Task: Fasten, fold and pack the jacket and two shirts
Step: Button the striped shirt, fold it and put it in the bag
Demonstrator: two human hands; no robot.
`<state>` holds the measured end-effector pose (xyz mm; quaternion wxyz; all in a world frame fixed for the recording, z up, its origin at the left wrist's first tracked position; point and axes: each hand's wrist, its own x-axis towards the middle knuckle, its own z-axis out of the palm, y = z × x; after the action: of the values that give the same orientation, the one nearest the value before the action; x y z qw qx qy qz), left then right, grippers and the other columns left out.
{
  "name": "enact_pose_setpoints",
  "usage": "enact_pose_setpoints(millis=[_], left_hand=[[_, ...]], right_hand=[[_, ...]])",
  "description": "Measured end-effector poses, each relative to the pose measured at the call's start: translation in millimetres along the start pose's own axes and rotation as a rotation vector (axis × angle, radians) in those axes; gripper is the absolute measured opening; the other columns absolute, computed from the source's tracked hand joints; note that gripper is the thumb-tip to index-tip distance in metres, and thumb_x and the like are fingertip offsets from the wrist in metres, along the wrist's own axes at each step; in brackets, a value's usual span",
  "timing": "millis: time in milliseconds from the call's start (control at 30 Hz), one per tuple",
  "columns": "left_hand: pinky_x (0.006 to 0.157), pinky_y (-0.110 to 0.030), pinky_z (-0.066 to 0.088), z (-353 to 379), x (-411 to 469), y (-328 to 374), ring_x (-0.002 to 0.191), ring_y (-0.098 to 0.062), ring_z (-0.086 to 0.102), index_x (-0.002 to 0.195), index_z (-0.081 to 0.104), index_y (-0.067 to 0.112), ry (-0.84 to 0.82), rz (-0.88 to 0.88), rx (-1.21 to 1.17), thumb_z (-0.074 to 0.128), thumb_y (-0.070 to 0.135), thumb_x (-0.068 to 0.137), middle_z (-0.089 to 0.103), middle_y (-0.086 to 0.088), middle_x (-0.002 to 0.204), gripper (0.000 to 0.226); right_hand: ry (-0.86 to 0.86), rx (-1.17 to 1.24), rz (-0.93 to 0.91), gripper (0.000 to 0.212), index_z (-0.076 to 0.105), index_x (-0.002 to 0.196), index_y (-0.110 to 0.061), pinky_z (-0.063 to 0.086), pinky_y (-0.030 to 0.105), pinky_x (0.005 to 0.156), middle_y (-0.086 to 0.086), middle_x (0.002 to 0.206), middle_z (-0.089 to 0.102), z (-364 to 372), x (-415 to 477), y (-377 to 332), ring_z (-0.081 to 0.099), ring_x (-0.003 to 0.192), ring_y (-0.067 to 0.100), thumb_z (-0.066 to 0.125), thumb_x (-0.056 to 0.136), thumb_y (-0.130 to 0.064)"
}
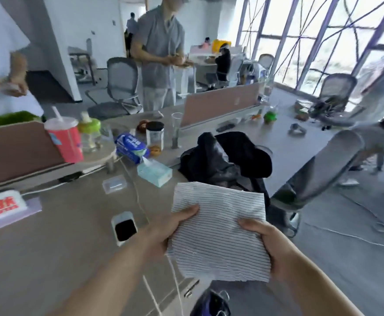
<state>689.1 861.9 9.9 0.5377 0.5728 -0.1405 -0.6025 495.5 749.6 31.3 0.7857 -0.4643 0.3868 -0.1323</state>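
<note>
A folded white shirt with thin dark stripes [218, 231] is held up over the desk's near right corner. My left hand [170, 226] grips its left edge, thumb on top. My right hand [268, 245] grips its right edge, thumb on top as well. Just beyond the shirt a black bag [227, 158] stands open on the desk, with dark cloth bunched in it. Whether that cloth is the jacket I cannot tell.
On the desk [56, 254] lie a phone [124, 228], a white cable [138, 197], a tissue box [155, 171], a red cup [66, 140], bottles and a jar. A grey office chair [323, 172] stands right of the bag. People stand behind the desk.
</note>
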Motion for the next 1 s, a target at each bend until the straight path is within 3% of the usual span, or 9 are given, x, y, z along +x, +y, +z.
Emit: enact_pose_setpoints(millis=[133, 233, 333, 400, 533, 667, 767, 900, 1000], left_hand=[[0.091, -0.044, 0.053, 102.8, 48.5, -13.5, 0.096, -0.030, 0.070, 0.096, 0.075, 0.007, -0.077, -0.089, 0.033, 0.079, 0.037, 0.066, 0.074, -0.014, 0.104, 0.043], [0.086, -0.041, 0.056, 148.7, 79.1, -11.7, 0.081, -0.026, 0.072, 0.077, 0.079, 0.009, -0.117, -0.156, 0.043, 0.077, 0.035, 0.067, 0.075, -0.012, 0.094, 0.029], [0.088, -0.042, 0.055, 168.3, 115.4, 2.5, 0.078, -0.025, 0.072, 0.078, 0.079, 0.009, -0.141, -0.200, 0.055, 0.079, 0.036, 0.061, 0.075, -0.012, 0.093, 0.031], [0.091, -0.044, 0.054, 170.8, 140.5, 13.8, 0.082, -0.026, 0.072, 0.084, 0.078, 0.010, -0.117, -0.189, 0.077, 0.081, 0.038, 0.060, 0.075, -0.012, 0.096, 0.037], [0.080, -0.036, 0.058, 163.4, 193.9, 31.4, 0.084, -0.026, 0.072, 0.097, 0.073, 0.007, -0.058, -0.190, 0.030, 0.080, 0.035, 0.068, 0.076, -0.011, 0.096, 0.041], [0.091, -0.043, 0.054, 147.2, 253.0, 61.4, 0.097, -0.028, 0.070, 0.097, 0.075, 0.008, -0.056, -0.178, 0.089, 0.079, 0.039, 0.073, 0.075, -0.011, 0.099, 0.039], [0.095, -0.040, 0.052, 134.3, 289.4, 83.7, 0.098, -0.025, 0.070, 0.102, 0.073, 0.009, -0.053, -0.149, 0.192, 0.073, 0.044, 0.078, 0.075, -0.008, 0.101, 0.043], [0.098, -0.043, 0.049, 124.6, 328.6, 112.7, 0.100, -0.021, 0.069, 0.105, 0.071, 0.018, 0.024, -0.118, 0.274, 0.064, 0.053, 0.082, 0.075, -0.001, 0.102, 0.042], [0.097, -0.037, 0.049, 123.8, 354.8, 137.2, 0.097, -0.015, 0.069, 0.107, 0.066, 0.019, 0.118, -0.046, 0.311, 0.060, 0.052, 0.085, 0.074, 0.003, 0.103, 0.040]], right_hand=[[0.132, 0.081, 0.038, 0.044, 0.063, 0.109, 0.001, 0.058, 0.043, 0.062, 0.027, 0.099, 0.070, -103.0, -26.8, -24.7, 0.070, 0.074, 0.038, 0.064, 0.067, -0.011], [0.182, 0.117, 0.045, 0.049, 0.062, 0.115, 0.004, 0.059, 0.047, 0.072, 0.028, 0.105, 0.069, -147.1, -26.5, -37.6, 0.070, 0.080, 0.039, 0.065, 0.068, -0.010], [0.182, 0.162, 0.041, 0.036, 0.065, 0.110, 0.003, 0.055, 0.052, 0.083, 0.026, 0.106, 0.069, -172.4, -7.0, -50.4, 0.070, 0.088, 0.040, 0.065, 0.076, -0.009], [0.165, 0.148, 0.053, 0.037, 0.065, 0.111, 0.002, 0.057, 0.049, 0.081, 0.026, 0.105, 0.070, -185.4, 14.6, -61.0, 0.070, 0.089, 0.040, 0.066, 0.076, -0.007], [0.197, 0.081, 0.094, 0.043, 0.063, 0.113, 0.001, 0.059, 0.043, 0.063, 0.027, 0.103, 0.070, -202.1, 75.6, -76.9, 0.071, 0.081, 0.040, 0.068, 0.071, -0.002], [0.186, 0.010, 0.137, 0.054, 0.064, 0.116, -0.002, 0.054, 0.044, 0.083, 0.026, 0.106, 0.069, -218.0, 144.7, -103.5, 0.068, 0.093, 0.041, 0.073, 0.063, -0.002], [0.153, -0.089, 0.157, 0.069, 0.067, 0.109, 0.003, 0.052, 0.048, 0.090, 0.028, 0.103, 0.069, -230.6, 189.5, -130.2, 0.068, 0.093, 0.043, 0.085, 0.043, -0.004], [0.151, -0.122, 0.113, 0.053, 0.068, 0.105, 0.003, 0.052, 0.045, 0.089, 0.027, 0.098, 0.071, -242.4, 237.1, -161.3, 0.070, 0.085, 0.038, 0.076, 0.053, -0.004], [0.134, -0.152, 0.044, 0.079, 0.069, 0.108, -0.008, 0.045, 0.046, 0.100, 0.018, 0.101, 0.073, -251.7, 283.7, -179.3, 0.068, 0.097, 0.034, 0.091, 0.034, -0.025]])
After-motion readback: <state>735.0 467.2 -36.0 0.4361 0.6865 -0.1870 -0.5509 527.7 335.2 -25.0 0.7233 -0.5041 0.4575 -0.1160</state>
